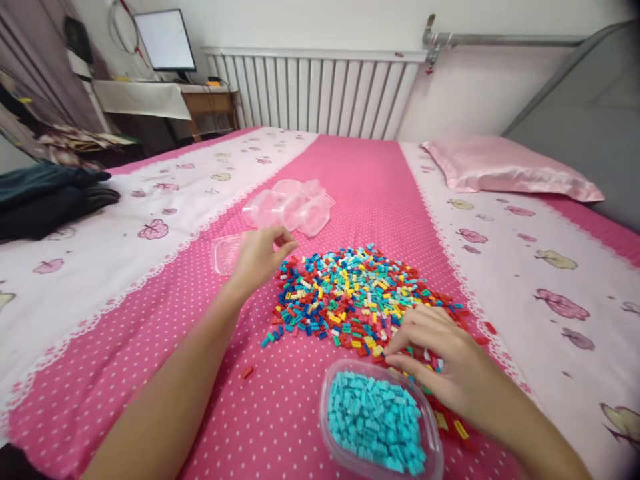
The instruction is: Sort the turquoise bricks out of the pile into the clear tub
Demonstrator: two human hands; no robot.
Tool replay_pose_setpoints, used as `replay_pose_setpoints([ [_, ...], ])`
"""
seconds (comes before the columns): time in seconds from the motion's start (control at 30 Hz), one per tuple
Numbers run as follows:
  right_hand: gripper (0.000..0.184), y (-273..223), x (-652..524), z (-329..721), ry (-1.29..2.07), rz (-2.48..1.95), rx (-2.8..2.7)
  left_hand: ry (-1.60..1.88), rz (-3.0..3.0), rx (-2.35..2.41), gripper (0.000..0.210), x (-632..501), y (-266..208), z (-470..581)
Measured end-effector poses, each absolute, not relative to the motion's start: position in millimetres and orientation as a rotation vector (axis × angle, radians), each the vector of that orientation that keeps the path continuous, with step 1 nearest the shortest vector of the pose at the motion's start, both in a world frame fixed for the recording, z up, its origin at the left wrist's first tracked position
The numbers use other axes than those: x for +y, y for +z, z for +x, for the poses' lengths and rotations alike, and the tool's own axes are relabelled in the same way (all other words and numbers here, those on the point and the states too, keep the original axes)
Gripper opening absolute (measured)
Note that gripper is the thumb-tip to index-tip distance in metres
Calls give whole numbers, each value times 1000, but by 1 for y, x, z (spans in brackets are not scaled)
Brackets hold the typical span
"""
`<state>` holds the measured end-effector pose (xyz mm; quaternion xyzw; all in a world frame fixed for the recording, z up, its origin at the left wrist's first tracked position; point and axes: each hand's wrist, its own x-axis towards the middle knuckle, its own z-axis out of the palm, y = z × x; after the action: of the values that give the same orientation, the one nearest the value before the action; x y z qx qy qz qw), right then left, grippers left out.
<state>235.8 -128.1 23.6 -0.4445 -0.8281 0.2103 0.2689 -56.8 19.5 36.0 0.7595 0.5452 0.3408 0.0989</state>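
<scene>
Pile of small coloured bricks [345, 293] lies loose on middle of the bed [280, 433], its right edge reaching to the lace border. Just in front, the clear tub [326, 413] w/ turquoise bricks [375, 420] stands, near rim cut by bottom of view. To left of tub, dotted cloth gives room for moving, w/ 1 stray red brick [247, 372] there. Any marks on bricks are too small to read

L hand [265, 257] is at pile's left edge, fingers bent, thumb & index tips close together; cannot tell if it grasps sth. R hand [435, 353] is over pile's right front, by tub's far rim, fingers half curled; its grasp also cannot be told

Behind L hand: clear tray [225, 257] & grp of clear containers [290, 203]. Farther, pillow [510, 167] at right, dark clothes [50, 200] at left, radiator [320, 93] at back
</scene>
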Motion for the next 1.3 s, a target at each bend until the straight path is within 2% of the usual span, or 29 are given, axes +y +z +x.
replay_pose_setpoints([
  [0.13, 15, 19, -122, 235, 448, -1214, -2121, 951, 2295, 1677, 30, 18, 29, -51],
  [0.27, 17, 16, -123, 234, 405, -1206, -2105, 747, 2476, 1641, 14, 19, 21, -52],
  [0.37, 16, 15, -123, 233, 403, -1214, -2117, 708, 2492, 1662, 24, 21, 18, -55],
  [0.53, 17, 13, -122, 229, 403, -1236, -2142, 635, 2472, 1666, 11, 19, 23, -53],
  [0.63, 19, 14, -121, 227, 413, -1220, -2153, 553, 2518, 1614, 15, 14, 22, -43],
  [0.9, 18, 17, -120, 223, 423, -1223, -2178, 236, 2715, 1584, 9, 0, 5, -20],
  [1.3, 17, 15, -120, 223, 394, -1218, -2217, 142, 2722, 1664, 13, -1, 5, -24],
])
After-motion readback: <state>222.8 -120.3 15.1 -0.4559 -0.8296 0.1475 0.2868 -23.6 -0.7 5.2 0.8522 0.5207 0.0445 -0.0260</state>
